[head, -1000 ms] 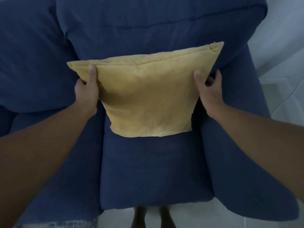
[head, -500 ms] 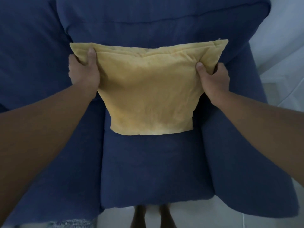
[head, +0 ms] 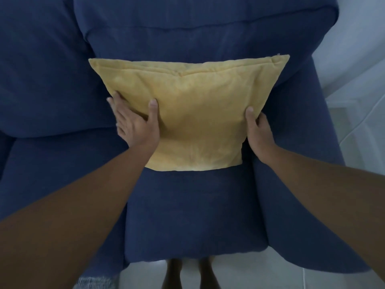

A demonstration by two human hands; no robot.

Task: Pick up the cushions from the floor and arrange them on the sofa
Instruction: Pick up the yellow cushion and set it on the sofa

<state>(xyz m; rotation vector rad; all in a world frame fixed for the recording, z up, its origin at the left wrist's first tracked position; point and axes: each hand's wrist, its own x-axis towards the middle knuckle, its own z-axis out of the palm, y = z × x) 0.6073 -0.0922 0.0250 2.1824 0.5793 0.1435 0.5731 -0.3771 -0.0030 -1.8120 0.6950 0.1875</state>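
Note:
A yellow square cushion (head: 198, 113) leans upright against the backrest of the dark blue sofa (head: 187, 28), its bottom edge resting on the seat cushion (head: 191, 215). My left hand (head: 135, 124) clasps the cushion's left side low down, thumb on the front and fingers spread behind the edge. On the cushion's right side, my right hand (head: 258, 132) holds the edge with the thumb in front and the fingers behind.
The sofa's right armrest (head: 302, 163) rises beside the cushion. To the left sits another blue back cushion (head: 41, 69). Pale tiled floor (head: 354, 126) shows at the right, and bare feet (head: 187, 274) stand on it at the sofa's front edge.
Both hands slid down from the cushion's top corners to its lower sides. The cushion settled slightly lower and straighter against the backrest.

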